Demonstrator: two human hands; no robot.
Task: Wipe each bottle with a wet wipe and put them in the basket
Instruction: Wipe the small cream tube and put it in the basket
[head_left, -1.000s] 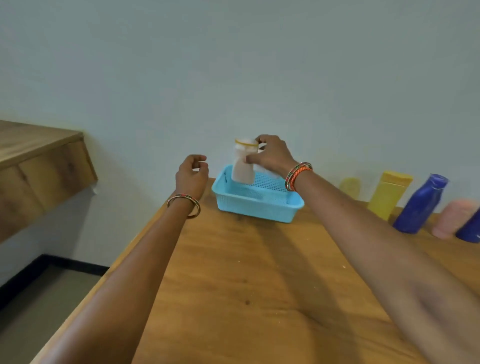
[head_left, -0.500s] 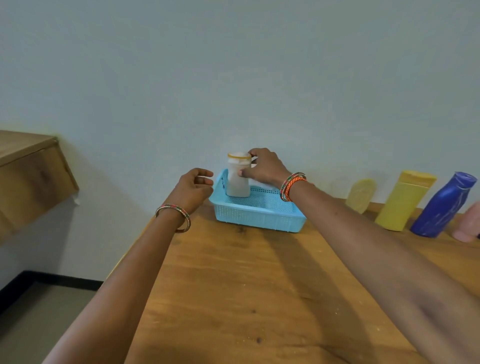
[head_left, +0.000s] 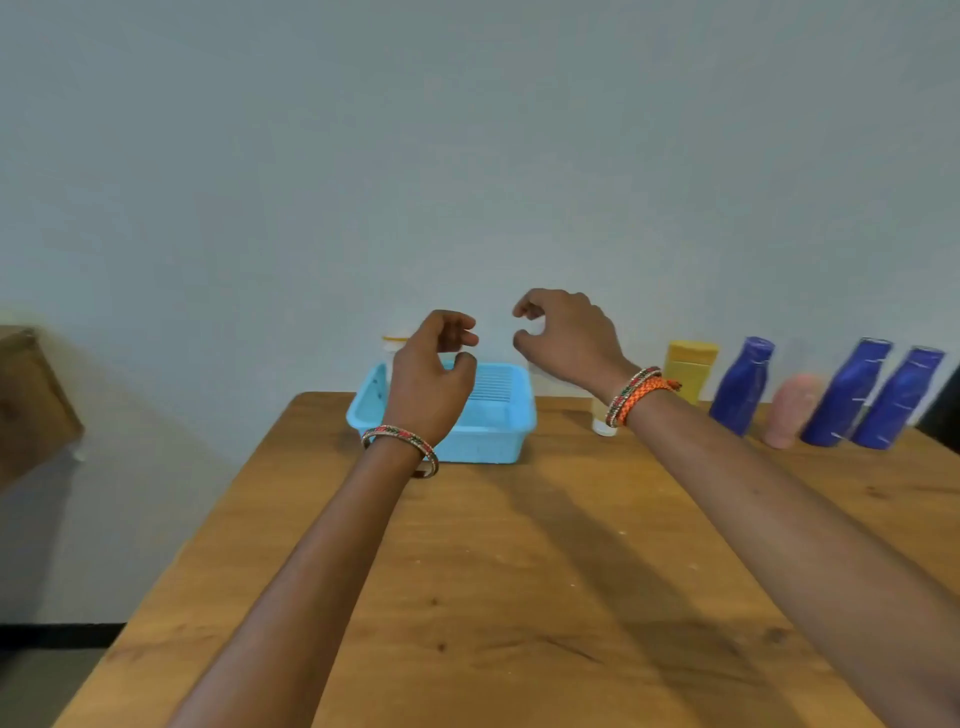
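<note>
Head view: blue basket (head_left: 470, 434) sits at the desk's (head_left: 519, 597) far edge. White bottle (head_left: 390, 347) stands in its left rear corner, mostly hidden by the left hand (head_left: 428, 384), fingers loosely curled, empty. Right hand (head_left: 563, 338) pinches a white wipe (head_left: 535, 327) over the basket. Right of the basket: yellow bottle (head_left: 688, 369), blue bottles (head_left: 740, 387). Judged light, rigid plastic, slick when wet; grip mid-body.

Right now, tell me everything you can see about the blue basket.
The basket is a light blue, shallow rectangle that looks like plastic, with slatted walls, a solid rim and rounded corners. It sits upright on the wooden table near the far left edge, by the wall. A white bottle with a yellowish band stands in its far left corner, mostly hidden by the left hand, which hovers in front of it. Neither hand plainly touches it.
</note>
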